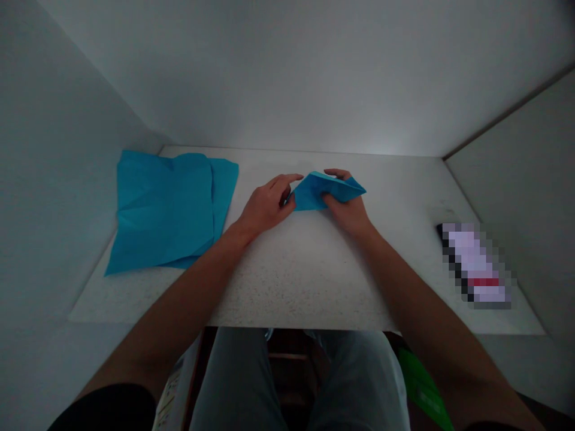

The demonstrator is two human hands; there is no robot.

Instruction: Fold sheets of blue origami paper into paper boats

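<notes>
Both hands hold a folded blue sheet [309,193] between them, above the table [291,272].
The right hand [353,211] is closed on the sheet's right part, thumb on the near face and fingers behind; the left hand [266,206] pinches the left corner between thumb and curled fingers, its index finger reaching out toward the upper fold. The sheet stands partly raised, a ridge along its top. Left of the grip lies a pile [164,206] of blue sheets; well to its right, a pixelated item [478,263].
</notes>
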